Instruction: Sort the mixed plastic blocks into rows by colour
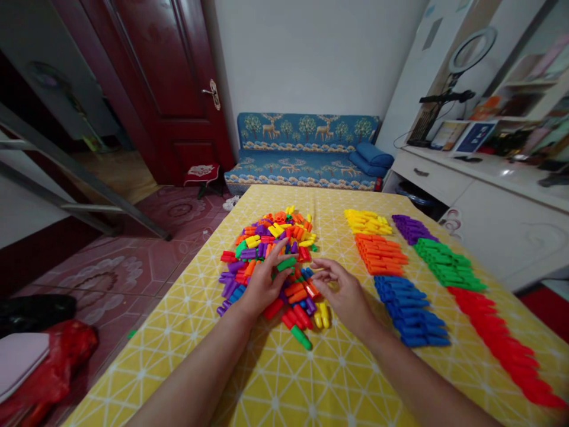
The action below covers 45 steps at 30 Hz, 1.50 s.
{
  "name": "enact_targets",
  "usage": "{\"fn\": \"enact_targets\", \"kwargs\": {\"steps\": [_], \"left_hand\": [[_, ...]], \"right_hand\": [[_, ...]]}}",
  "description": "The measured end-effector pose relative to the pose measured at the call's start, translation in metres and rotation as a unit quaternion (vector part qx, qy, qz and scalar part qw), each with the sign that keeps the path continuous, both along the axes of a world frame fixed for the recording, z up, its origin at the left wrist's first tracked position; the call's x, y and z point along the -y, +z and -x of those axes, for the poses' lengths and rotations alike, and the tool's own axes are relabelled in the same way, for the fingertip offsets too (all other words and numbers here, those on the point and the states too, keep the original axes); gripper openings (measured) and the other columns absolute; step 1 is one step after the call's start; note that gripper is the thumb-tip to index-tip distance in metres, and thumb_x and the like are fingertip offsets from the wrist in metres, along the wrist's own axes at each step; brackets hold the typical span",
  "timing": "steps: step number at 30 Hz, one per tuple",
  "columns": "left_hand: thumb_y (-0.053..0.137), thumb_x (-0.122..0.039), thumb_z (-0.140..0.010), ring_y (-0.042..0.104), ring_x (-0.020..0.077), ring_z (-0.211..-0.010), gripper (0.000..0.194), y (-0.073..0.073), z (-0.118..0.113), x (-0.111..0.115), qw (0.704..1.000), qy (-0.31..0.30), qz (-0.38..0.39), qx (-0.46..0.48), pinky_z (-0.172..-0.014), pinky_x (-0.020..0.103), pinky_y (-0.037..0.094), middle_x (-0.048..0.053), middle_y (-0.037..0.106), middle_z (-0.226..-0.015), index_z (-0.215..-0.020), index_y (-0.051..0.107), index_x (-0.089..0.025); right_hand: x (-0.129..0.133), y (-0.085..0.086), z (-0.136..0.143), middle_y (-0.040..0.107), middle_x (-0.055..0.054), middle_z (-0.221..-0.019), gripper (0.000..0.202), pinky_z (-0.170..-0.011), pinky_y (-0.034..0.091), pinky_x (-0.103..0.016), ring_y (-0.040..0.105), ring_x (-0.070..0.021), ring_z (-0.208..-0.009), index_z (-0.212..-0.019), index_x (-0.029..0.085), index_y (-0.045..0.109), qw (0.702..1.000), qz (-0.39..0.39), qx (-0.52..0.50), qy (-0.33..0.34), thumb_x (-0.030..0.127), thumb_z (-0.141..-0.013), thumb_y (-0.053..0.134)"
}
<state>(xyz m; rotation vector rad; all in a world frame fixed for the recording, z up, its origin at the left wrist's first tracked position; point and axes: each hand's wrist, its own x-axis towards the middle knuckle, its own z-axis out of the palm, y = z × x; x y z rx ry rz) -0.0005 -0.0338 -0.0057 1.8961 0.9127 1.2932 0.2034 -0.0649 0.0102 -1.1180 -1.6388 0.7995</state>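
A mixed heap of bullet-shaped plastic pieces in several colours lies on the table. My left hand is over the heap, a green bullet-shaped piece between its thumb and fingers, the index finger stretched out. At the heap's right edge is my right hand, its fingers bent and apart with nothing visible between them. Close to it are orange pieces and a pair of yellow pieces. A green piece lies at the heap's near edge.
Right of my hands lie sorted groups: yellow, orange, blue, purple, green and red. A patterned yellow cloth covers the table. Beyond stand a blue sofa and a white cabinet.
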Motion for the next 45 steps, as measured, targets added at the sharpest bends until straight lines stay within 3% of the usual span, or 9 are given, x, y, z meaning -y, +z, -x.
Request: {"fn": "enact_targets", "kwargs": {"steps": [5, 8, 11, 17, 28, 32, 37, 41, 45], "left_hand": [[0.073, -0.034, -0.080, 0.071, 0.0166, -0.075, 0.033, 0.000, 0.000, -0.001, 1.000, 0.019, -0.003, -0.012, -0.068, 0.023, 0.056, 0.006, 0.076, -0.090, -0.107, 0.066, -0.016], [0.075, -0.037, -0.078, 0.069, 0.0148, -0.068, 0.028, 0.002, -0.001, 0.001, 0.999, -0.027, -0.008, -0.039, -0.063, 0.021, 0.054, 0.005, 0.074, -0.078, -0.093, 0.069, -0.014], [0.071, -0.036, -0.082, 0.068, 0.0140, -0.068, 0.024, 0.004, -0.002, 0.003, 0.998, -0.040, -0.009, -0.053, -0.062, 0.020, 0.053, 0.004, 0.074, -0.076, -0.090, 0.070, -0.014], [0.071, -0.033, -0.082, 0.064, 0.0112, -0.060, 0.024, 0.005, -0.005, 0.007, 1.000, -0.002, 0.025, -0.003, -0.058, 0.018, 0.049, 0.000, 0.069, -0.068, -0.097, 0.065, -0.015], [0.070, -0.034, -0.082, 0.064, 0.0124, -0.064, 0.041, 0.006, -0.001, 0.007, 0.999, -0.015, 0.036, -0.009, -0.062, 0.021, 0.051, 0.000, 0.069, -0.071, -0.118, 0.061, -0.015], [0.057, -0.037, -0.091, 0.067, 0.0154, -0.067, 0.040, 0.007, 0.002, 0.008, 0.998, -0.021, 0.053, 0.007, -0.065, 0.025, 0.054, 0.004, 0.071, -0.074, -0.123, 0.058, -0.013], [0.052, -0.037, -0.094, 0.068, 0.0164, -0.067, 0.039, 0.005, 0.002, 0.006, 0.999, -0.020, 0.049, 0.000, -0.066, 0.026, 0.055, 0.004, 0.071, -0.074, -0.125, 0.057, -0.014], [0.051, -0.037, -0.095, 0.068, 0.0165, -0.069, 0.039, 0.004, 0.002, 0.005, 0.999, -0.017, 0.037, -0.022, -0.067, 0.025, 0.055, 0.004, 0.071, -0.075, -0.125, 0.057, -0.014], [0.049, -0.036, -0.096, 0.068, 0.0162, -0.067, 0.039, 0.004, 0.003, 0.004, 0.999, -0.014, 0.033, -0.026, -0.066, 0.025, 0.054, 0.004, 0.072, -0.074, -0.126, 0.057, -0.013]], "right_hand": [[0.008, -0.015, 0.024, 0.055, -0.008, -0.131, 0.046, -0.087, 0.054, -0.037, 0.062, -0.0194, -0.108, -0.132, 0.028, 0.052, 0.992, -0.115, 0.026, -0.046, 0.015, -0.088, 0.053], [0.008, -0.014, 0.019, 0.057, -0.007, -0.128, 0.043, -0.097, 0.048, -0.041, 0.055, -0.0209, -0.118, -0.128, 0.029, 0.058, 0.966, -0.226, 0.118, -0.051, 0.010, -0.090, 0.051], [0.010, -0.011, 0.017, 0.065, -0.005, -0.115, 0.038, -0.090, 0.049, -0.040, 0.058, -0.0207, -0.106, -0.121, 0.028, 0.063, 0.935, -0.292, 0.197, -0.042, 0.009, -0.088, 0.056], [0.012, -0.010, 0.021, 0.070, -0.005, -0.109, 0.034, -0.084, 0.045, -0.040, 0.058, -0.0222, -0.100, -0.118, 0.022, 0.063, 0.907, -0.302, 0.280, -0.083, 0.012, -0.086, 0.060], [0.014, -0.007, 0.025, 0.070, -0.006, -0.108, 0.025, -0.085, 0.043, -0.039, 0.058, -0.0220, -0.101, -0.115, 0.020, 0.064, 0.913, -0.266, 0.296, -0.091, 0.021, -0.090, 0.058], [-0.007, 0.011, -0.038, 0.069, -0.006, -0.111, 0.029, -0.090, 0.044, -0.040, 0.058, -0.0233, -0.104, -0.118, 0.023, 0.062, 0.902, -0.272, 0.315, -0.112, 0.024, -0.090, 0.058], [-0.053, 0.038, -0.195, 0.063, -0.012, -0.115, 0.026, -0.097, 0.042, -0.043, 0.055, -0.0277, -0.110, -0.110, 0.019, 0.064, 0.865, -0.203, 0.388, -0.246, 0.029, -0.087, 0.056], [-0.073, 0.033, -0.284, 0.063, -0.016, -0.113, 0.027, -0.096, 0.043, -0.039, 0.055, -0.0278, -0.109, -0.107, 0.014, 0.064, 0.853, -0.089, 0.462, -0.225, 0.026, -0.084, 0.056], [-0.084, 0.016, -0.317, 0.063, -0.016, -0.117, 0.029, -0.099, 0.039, -0.040, 0.053, -0.0285, -0.113, -0.108, 0.015, 0.065, 0.844, -0.043, 0.504, -0.175, 0.025, -0.081, 0.059]]}}
